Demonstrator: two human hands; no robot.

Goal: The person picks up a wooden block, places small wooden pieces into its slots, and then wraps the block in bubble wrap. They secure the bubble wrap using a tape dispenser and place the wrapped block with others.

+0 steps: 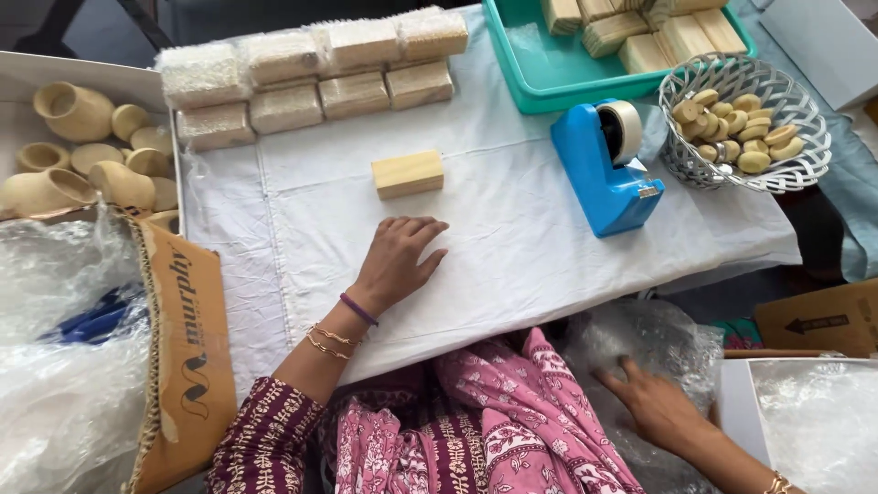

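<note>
Rectangular wooden block [407,174] beside flat left hand [395,263]; right hand [651,402] touches crinkly bubble wrap [658,343].

Probably a small packing workshop: bubble-wrapped blocks [311,78], a tape dispenser [606,167], cardboard boxes [819,320] and wooden cups [78,151].

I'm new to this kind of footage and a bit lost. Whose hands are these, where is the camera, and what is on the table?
There is no machine here. The one picture comes from a camera on a person's head, looking down at their own hands. The left hand rests flat on a white cloth, near a bare wooden block. The right hand reaches into bubble wrap beside the lap. Neither hand holds anything. Behind lie wrapped blocks, a blue tape dispenser, a white basket of wooden discs and a teal tray.
</note>
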